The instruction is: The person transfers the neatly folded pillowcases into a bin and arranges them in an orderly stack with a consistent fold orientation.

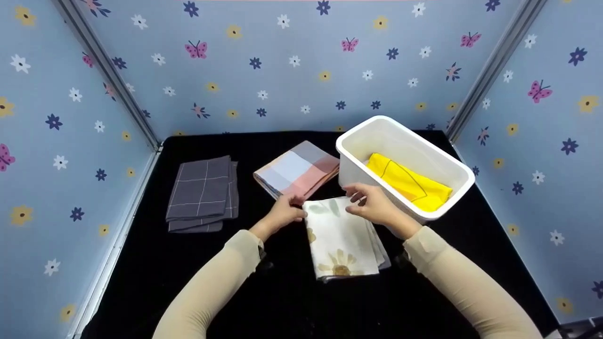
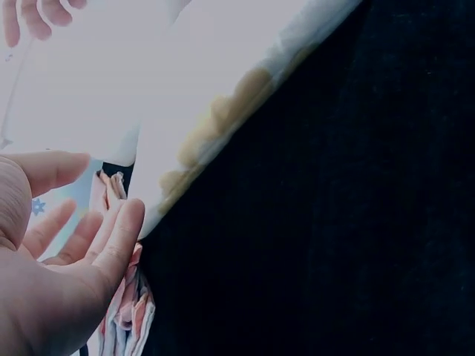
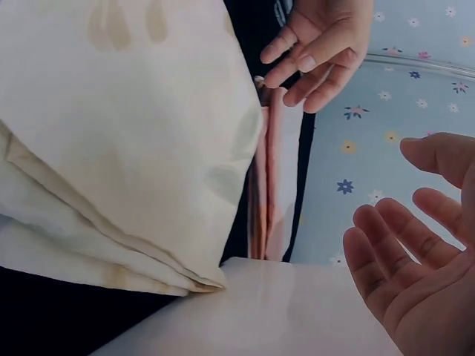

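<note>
A folded white cloth with a flower print lies on the black table in front of me. My left hand is at its far left corner, fingers loosely bent; in the left wrist view a fingertip is close to the cloth's edge, and whether it touches cannot be told. Over the cloth's far right corner hovers my right hand, its thumb and fingers spread apart. The right wrist view shows both hands holding nothing, with the cloth's layered folds alongside.
Behind the hands lies a folded checked cloth in pink, white and grey. A white bin stands at the back right with a folded yellow cloth inside. At left is a folded dark grey cloth. Flower-patterned walls enclose the table.
</note>
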### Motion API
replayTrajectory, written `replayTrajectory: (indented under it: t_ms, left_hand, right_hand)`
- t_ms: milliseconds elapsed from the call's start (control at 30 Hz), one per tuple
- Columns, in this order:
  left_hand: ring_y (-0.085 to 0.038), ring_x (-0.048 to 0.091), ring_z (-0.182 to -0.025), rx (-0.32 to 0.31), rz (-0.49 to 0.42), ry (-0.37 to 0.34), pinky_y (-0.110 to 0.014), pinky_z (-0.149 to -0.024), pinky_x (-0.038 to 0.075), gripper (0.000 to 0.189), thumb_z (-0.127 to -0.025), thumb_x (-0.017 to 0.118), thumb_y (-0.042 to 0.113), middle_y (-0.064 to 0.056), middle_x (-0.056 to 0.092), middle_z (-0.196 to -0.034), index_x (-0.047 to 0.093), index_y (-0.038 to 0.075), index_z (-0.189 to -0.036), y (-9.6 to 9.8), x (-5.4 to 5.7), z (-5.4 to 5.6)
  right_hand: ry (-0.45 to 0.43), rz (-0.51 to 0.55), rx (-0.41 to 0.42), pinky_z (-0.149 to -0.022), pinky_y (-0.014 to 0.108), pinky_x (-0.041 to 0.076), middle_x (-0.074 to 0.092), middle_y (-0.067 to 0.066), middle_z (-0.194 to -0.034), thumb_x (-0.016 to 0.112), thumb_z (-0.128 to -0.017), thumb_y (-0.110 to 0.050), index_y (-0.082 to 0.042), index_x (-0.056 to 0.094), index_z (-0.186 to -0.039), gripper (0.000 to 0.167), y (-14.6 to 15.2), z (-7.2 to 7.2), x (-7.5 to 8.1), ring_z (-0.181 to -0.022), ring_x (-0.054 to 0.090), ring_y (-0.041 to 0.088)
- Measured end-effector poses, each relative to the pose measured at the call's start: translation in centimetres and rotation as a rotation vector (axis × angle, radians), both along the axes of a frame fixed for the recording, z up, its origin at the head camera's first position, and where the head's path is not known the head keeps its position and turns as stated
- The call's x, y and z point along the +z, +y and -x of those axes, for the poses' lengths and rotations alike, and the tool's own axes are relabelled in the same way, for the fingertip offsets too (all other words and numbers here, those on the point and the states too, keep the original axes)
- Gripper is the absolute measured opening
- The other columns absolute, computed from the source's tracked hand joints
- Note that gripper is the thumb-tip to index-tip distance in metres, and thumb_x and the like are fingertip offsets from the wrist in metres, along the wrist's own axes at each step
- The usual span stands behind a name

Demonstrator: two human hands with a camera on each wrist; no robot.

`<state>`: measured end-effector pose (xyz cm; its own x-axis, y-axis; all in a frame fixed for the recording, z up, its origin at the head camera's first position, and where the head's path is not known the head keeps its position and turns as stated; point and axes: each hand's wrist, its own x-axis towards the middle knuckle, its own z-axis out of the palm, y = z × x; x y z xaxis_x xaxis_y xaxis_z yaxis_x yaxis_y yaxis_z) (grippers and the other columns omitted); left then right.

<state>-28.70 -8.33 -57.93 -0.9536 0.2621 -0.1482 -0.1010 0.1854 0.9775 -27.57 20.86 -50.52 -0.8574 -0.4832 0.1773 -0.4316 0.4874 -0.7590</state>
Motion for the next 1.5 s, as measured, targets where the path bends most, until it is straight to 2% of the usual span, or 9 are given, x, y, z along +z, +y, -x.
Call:
replayTrajectory:
  t_ms: [100, 300, 500, 733, 900, 1100, 1267, 1400, 1500]
  left_hand:
    - [-0.033, 0.069, -0.111, 0.002, 0.014, -0.007, -0.041, -0.09, 0.066, 0.054, -0.087, 0.07, -0.007, -0.034, 0.062, -0.139, 0.059, -0.016, -0.139, 0.1, -0.2, -0.2]
    - [-0.039, 0.068, -0.117, -0.005, 0.047, -0.011, -0.043, -0.092, 0.066, 0.058, -0.087, 0.07, -0.007, -0.033, 0.061, -0.14, 0.056, -0.014, -0.143, 0.4, -0.7, -0.5]
    - [-0.03, 0.067, -0.106, 0.013, 0.039, -0.046, -0.044, -0.09, 0.065, 0.063, -0.088, 0.071, -0.006, -0.033, 0.06, -0.138, 0.051, -0.013, -0.146, 0.8, -1.1, -0.7]
    - [-0.027, 0.065, -0.097, 0.032, 0.067, -0.055, -0.035, -0.081, 0.063, 0.069, -0.084, 0.074, -0.005, -0.034, 0.06, -0.135, 0.048, -0.012, -0.148, 1.1, -1.9, -1.0]
    - [-0.025, 0.067, -0.094, 0.05, 0.069, -0.059, -0.031, -0.08, 0.064, 0.073, -0.082, 0.076, -0.004, -0.033, 0.062, -0.134, 0.047, -0.012, -0.148, 1.5, -2.2, -1.0]
    - [-0.025, 0.066, -0.091, 0.086, 0.031, -0.057, -0.032, -0.077, 0.063, 0.077, -0.081, 0.075, -0.005, -0.032, 0.06, -0.133, 0.043, -0.012, -0.151, 2.2, -2.2, -1.1]
    - [-0.024, 0.068, -0.09, 0.127, -0.049, -0.074, -0.031, -0.077, 0.064, 0.078, -0.084, 0.076, -0.004, -0.032, 0.062, -0.129, 0.041, -0.014, -0.154, 3.0, -2.2, -1.1]
    - [-0.021, 0.069, -0.088, 0.113, -0.119, -0.092, -0.03, -0.07, 0.064, 0.067, -0.086, 0.077, -0.005, -0.024, 0.067, -0.117, 0.05, -0.012, -0.147, 3.6, -2.1, -1.1]
    - [-0.021, 0.069, -0.085, 0.076, -0.125, -0.099, -0.029, -0.064, 0.062, 0.067, -0.086, 0.078, -0.004, -0.018, 0.065, -0.11, 0.048, -0.007, -0.147, 4.0, -2.3, -1.3]
  right_hand:
    - [-0.016, -0.012, 0.001, -0.095, 0.066, 0.06, 0.073, 0.029, -0.12, 0.081, -0.087, 0.001, 0.008, 0.066, -0.139, 0.054, -0.1, 0.0, -0.8, -0.108, 0.071, 0.053]
    - [-0.061, -0.06, 0.013, -0.101, 0.065, 0.058, 0.071, 0.033, -0.128, 0.084, -0.088, -0.005, 0.008, 0.064, -0.141, 0.059, -0.2, -0.1, -2.6, -0.115, 0.069, 0.054]
    - [-0.082, -0.094, 0.021, -0.103, 0.066, 0.057, 0.068, 0.034, -0.134, 0.085, -0.088, -0.006, 0.009, 0.062, -0.143, 0.062, 0.0, -0.3, -4.4, -0.12, 0.067, 0.053]
    - [-0.116, -0.142, 0.01, -0.105, 0.064, 0.056, 0.068, 0.032, -0.139, 0.084, -0.089, -0.007, 0.01, 0.062, -0.143, 0.061, 0.3, -0.8, -5.8, -0.122, 0.067, 0.052]
    - [-0.131, -0.159, -0.006, -0.106, 0.062, 0.057, 0.069, 0.03, -0.139, 0.085, -0.088, -0.006, 0.008, 0.063, -0.143, 0.061, 0.4, -0.7, -6.6, -0.122, 0.068, 0.05]
    - [-0.121, -0.157, -0.012, -0.102, 0.059, 0.059, 0.072, 0.03, -0.129, 0.088, -0.083, -0.004, 0.009, 0.065, -0.139, 0.062, 0.4, -0.8, -7.6, -0.113, 0.072, 0.047]
    - [-0.13, -0.162, -0.005, -0.104, 0.059, 0.059, 0.073, 0.03, -0.126, 0.089, -0.082, -0.004, 0.01, 0.065, -0.14, 0.064, 0.4, -1.0, -8.2, -0.115, 0.072, 0.046]
    - [-0.13, -0.166, 0.001, -0.105, 0.059, 0.058, 0.073, 0.03, -0.126, 0.089, -0.082, -0.005, 0.011, 0.064, -0.14, 0.066, 0.3, -1.0, -8.5, -0.117, 0.071, 0.046]
    - [-0.13, -0.162, 0.0, -0.105, 0.059, 0.058, 0.073, 0.029, -0.125, 0.089, -0.082, -0.005, 0.01, 0.063, -0.141, 0.066, 0.3, -1.0, -8.5, -0.117, 0.071, 0.045]
